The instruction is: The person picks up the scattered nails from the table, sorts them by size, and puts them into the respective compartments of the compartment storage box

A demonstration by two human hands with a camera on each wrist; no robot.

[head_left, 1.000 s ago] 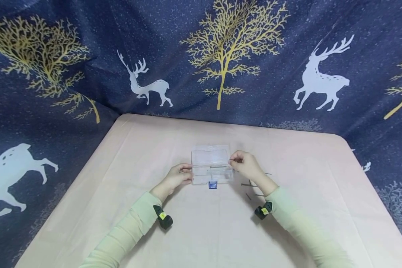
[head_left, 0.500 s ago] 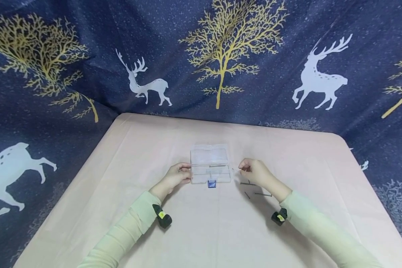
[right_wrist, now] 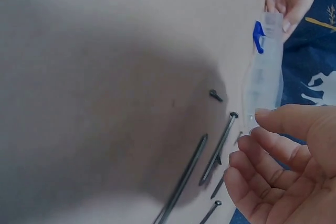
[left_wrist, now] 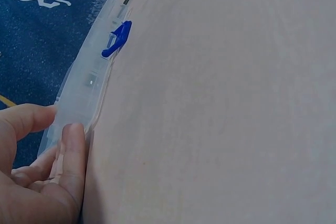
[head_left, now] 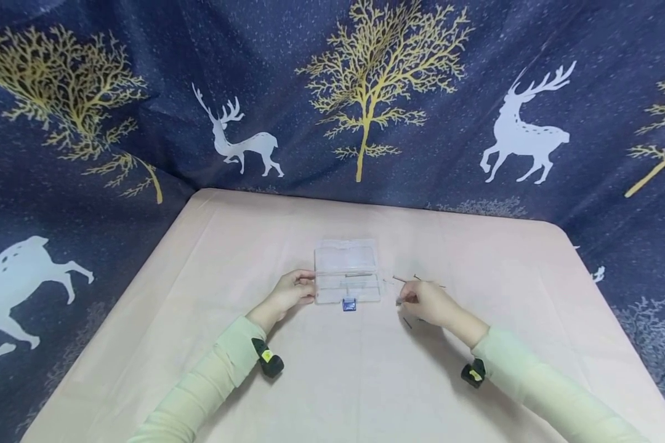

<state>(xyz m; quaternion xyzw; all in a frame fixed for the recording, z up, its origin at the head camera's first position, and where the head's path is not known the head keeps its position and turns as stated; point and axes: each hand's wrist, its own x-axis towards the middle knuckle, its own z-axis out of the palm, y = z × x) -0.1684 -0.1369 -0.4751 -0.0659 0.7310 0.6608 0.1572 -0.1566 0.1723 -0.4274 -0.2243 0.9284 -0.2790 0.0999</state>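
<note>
A clear plastic box with a blue latch stands on the table, its lid raised at the back. One thin nail lies along its rear part. My left hand holds the box's left end, thumb and fingertips against it, as the left wrist view also shows. Right of the box, my right hand hovers low over loose nails, fingers loosely bent and thumb apart from them. In the right wrist view nothing shows between its fingers; a long nail and a short nail lie close by.
More nails, including a long one and a small-headed one, lie scattered beneath and beyond the right hand. A pale tablecloth covers the table. A dark blue curtain printed with deer and trees hangs behind the table's far edge.
My right hand has left the box's right side, moving right and toward me over the nails. The left hand stays on the box. A nail inside the box now lies uncovered.
</note>
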